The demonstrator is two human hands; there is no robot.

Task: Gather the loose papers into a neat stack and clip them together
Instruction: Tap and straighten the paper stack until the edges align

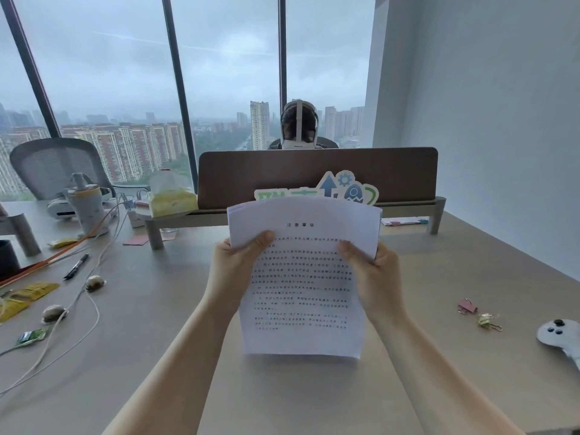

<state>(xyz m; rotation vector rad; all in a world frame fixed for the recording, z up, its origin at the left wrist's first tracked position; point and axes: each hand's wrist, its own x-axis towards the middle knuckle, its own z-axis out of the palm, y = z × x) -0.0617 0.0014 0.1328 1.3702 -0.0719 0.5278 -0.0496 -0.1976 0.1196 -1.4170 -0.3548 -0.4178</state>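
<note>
A stack of white printed papers [301, 296] stands upright above the middle of the desk, its lower edge near the desktop. My left hand [232, 271] grips its left edge, thumb on the front sheet. My right hand [376, 277] grips the right edge the same way. The top edges fan slightly and curl back. A pink binder clip [467, 306] and a yellow-green binder clip [487, 321] lie on the desk to the right, apart from both hands.
A white controller [558, 335] lies at the right edge. Left side holds cables [91, 312], a black marker [76, 266], snack wrappers [22, 298], a tissue pack [171, 196] and a bottle [86, 204]. A brown divider [282, 171] stands behind, a person seated beyond it.
</note>
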